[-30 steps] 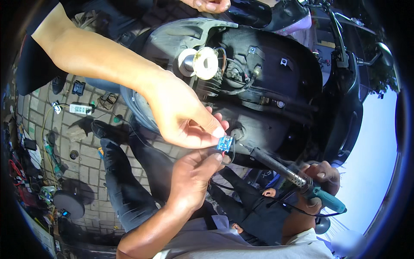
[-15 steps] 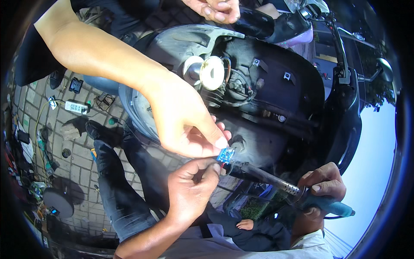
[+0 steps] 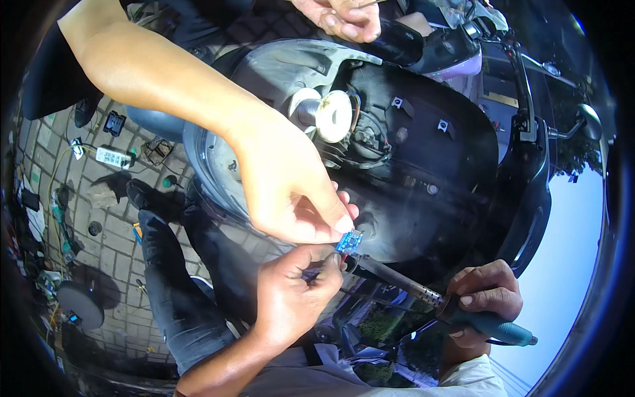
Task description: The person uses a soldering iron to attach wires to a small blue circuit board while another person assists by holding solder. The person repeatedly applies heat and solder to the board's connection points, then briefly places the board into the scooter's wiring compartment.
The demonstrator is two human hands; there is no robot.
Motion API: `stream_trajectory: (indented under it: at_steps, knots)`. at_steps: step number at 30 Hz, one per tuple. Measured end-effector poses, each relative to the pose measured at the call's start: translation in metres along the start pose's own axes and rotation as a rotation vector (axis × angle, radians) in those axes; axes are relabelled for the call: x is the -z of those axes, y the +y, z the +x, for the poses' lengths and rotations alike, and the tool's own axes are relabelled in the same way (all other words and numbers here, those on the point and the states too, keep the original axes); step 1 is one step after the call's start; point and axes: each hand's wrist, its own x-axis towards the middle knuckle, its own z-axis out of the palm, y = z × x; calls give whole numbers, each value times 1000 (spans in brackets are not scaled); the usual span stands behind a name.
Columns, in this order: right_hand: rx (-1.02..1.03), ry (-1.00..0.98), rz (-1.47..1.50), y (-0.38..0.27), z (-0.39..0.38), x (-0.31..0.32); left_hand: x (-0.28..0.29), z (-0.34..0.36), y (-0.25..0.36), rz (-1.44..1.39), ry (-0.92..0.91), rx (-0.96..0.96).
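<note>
My left hand (image 3: 291, 291) is closed in a pinch, with a bit of thin red wire (image 3: 343, 259) showing at its fingertips. Just above them is a small blue circuit board (image 3: 349, 241), held between the thumb and fingers of another person's hand (image 3: 291, 192) that reaches in from the upper left. My right hand (image 3: 486, 294) grips the teal handle of a soldering iron (image 3: 405, 286). Its metal barrel slants up and left, so the tip end is close under the board, by my left fingertips. Whether the tip touches the wire is too small to make out.
Beneath the hands lies a dark scooter body (image 3: 436, 159), carrying a spool of solder (image 3: 333, 116). A further person's hands (image 3: 344, 18) are at the top. On the paving stand a white power strip (image 3: 114, 157), a stone (image 3: 101, 195) and a round dark disc (image 3: 81, 304); clutter lines the left.
The view has shifted slightly. My right hand and the soldering iron have come a little down and left, while my left hand and the board keep nearly the same places relative to each other.
</note>
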Motion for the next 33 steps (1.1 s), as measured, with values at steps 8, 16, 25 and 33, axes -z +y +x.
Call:
stream_trajectory:
  at_steps: [8, 16, 25, 33]
  knots:
    - [-74, 103, -40, -10, 4, -10, 1, 2, -2, 73, 11, -87]
    - [-78, 115, -57, -10, 7, -14, -1, 2, -5, 6, 36, -65]
    - [-73, 132, -90, -10, 3, -14, -2, 2, -13, -193, -51, 88]
    - [-114, 129, -160, -13, 5, -13, 2, 3, 7, -303, -114, 232]
